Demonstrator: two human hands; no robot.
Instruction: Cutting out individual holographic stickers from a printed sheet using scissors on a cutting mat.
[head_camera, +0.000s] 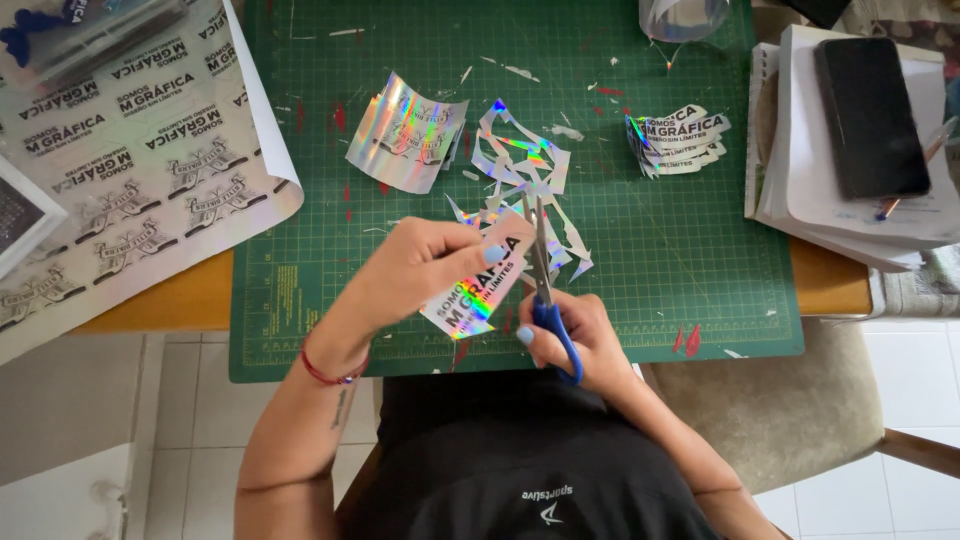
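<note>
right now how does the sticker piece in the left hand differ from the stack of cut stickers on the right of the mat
The sticker piece is a single strip held up in the left hand, with the scissors in the right hand at its edge. The stack of cut stickers is several pieces fanned out, lying untouched on the green cutting mat. Both are holographic with dark lettering.

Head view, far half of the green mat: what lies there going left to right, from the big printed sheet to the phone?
Printed sheet → holographic sticker strip → offcut scraps → cut sticker stack → paper pile → phone.
</note>
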